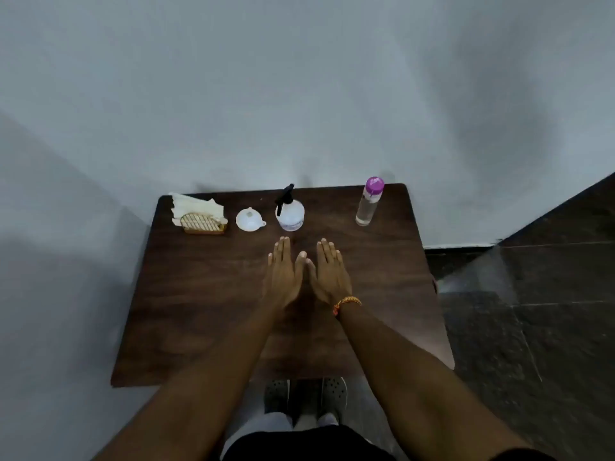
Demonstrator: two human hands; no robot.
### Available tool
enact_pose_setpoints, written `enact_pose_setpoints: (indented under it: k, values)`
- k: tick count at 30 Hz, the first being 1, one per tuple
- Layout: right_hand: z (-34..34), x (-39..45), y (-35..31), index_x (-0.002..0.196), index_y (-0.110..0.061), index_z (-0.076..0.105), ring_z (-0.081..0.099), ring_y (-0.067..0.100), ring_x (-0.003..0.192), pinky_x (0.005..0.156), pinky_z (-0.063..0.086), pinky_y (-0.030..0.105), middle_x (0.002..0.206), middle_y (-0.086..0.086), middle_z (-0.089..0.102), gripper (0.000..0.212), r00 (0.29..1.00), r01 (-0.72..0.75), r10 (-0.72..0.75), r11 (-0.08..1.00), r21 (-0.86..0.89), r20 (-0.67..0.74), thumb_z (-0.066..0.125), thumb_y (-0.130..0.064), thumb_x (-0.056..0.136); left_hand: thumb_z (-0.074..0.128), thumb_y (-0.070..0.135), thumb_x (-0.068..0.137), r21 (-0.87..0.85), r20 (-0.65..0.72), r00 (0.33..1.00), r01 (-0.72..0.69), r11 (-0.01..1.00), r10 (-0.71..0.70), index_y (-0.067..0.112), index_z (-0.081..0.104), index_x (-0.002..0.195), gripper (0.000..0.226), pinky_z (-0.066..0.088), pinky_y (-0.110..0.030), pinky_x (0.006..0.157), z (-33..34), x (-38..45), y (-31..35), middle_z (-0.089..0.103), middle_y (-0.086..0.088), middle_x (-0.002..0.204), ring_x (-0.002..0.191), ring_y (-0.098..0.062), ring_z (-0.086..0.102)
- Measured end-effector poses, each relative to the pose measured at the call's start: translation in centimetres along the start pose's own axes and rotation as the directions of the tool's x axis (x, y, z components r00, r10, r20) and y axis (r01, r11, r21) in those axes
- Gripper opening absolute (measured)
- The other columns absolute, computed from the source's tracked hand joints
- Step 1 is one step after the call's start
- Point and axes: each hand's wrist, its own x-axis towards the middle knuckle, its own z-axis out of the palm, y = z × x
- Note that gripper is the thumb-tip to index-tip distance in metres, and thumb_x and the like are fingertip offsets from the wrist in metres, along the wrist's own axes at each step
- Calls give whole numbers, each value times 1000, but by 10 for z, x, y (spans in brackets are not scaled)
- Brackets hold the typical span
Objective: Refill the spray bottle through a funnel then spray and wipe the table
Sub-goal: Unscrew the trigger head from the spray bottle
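A dark wooden table (206,294) stands before me. Along its far edge sit a wicker holder with white napkins (199,216), a white funnel (249,219) resting mouth down, a clear spray bottle (290,212) with a black trigger head, and a clear water bottle (368,202) with a purple cap. My left hand (283,274) and my right hand (329,271) lie flat, palms down, side by side at the table's middle, thumbs touching, just in front of the spray bottle. Both hold nothing.
A pale wall rises right behind the table and along its left side. Dark tiled floor (532,311) lies to the right. My feet in grey shoes (306,394) show below the table's near edge.
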Motion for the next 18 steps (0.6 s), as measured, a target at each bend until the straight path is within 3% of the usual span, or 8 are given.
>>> enact_pose_setpoints:
  k: [3, 7, 12, 15, 18]
  values:
    - [13, 8, -5, 166, -5, 15, 5, 24, 164, 134, 4, 39, 176, 12, 12, 67, 997, -49, 46, 997, 54, 59, 28, -44, 113, 27, 51, 111, -46, 21, 998, 64, 997, -63, 14, 12, 165, 68, 5, -40, 131, 0, 11, -5, 9, -4, 174, 160, -16, 7]
    - [25, 31, -13, 167, -7, 13, 5, 27, 164, 133, 12, 42, 176, 12, 9, 68, 987, -87, 65, 985, 151, 145, 36, -41, 112, 36, 44, 111, -124, 47, 990, 139, 982, -134, 13, 22, 164, 63, 18, -47, 128, -2, 38, -11, 21, -8, 171, 158, -25, 21]
    - [29, 77, -17, 167, -6, 13, 6, 28, 163, 131, 21, 44, 176, 13, 10, 74, 991, -105, 81, 965, 241, 109, 44, -42, 111, 48, 49, 107, -168, 49, 977, 212, 963, -207, 14, 26, 163, 70, 26, -47, 125, -11, 84, -35, 30, -10, 168, 153, -33, 31]
    - [30, 108, -18, 166, -3, 13, 10, 29, 163, 128, 24, 43, 175, 14, 14, 80, 994, -102, 88, 950, 294, 60, 52, -41, 108, 56, 42, 105, -207, 6, 980, 196, 959, -199, 12, 30, 161, 69, 32, -37, 119, -19, 106, -40, 40, -11, 163, 150, -31, 38]
    - [31, 132, -17, 166, -2, 16, 14, 29, 162, 126, 25, 41, 174, 16, 16, 85, 992, -125, 124, 930, 346, 26, 60, -40, 104, 64, 35, 101, -263, -29, 988, 141, 955, -153, 15, 46, 150, 56, 38, -22, 102, -24, 124, -41, 60, -6, 145, 134, -24, 55]
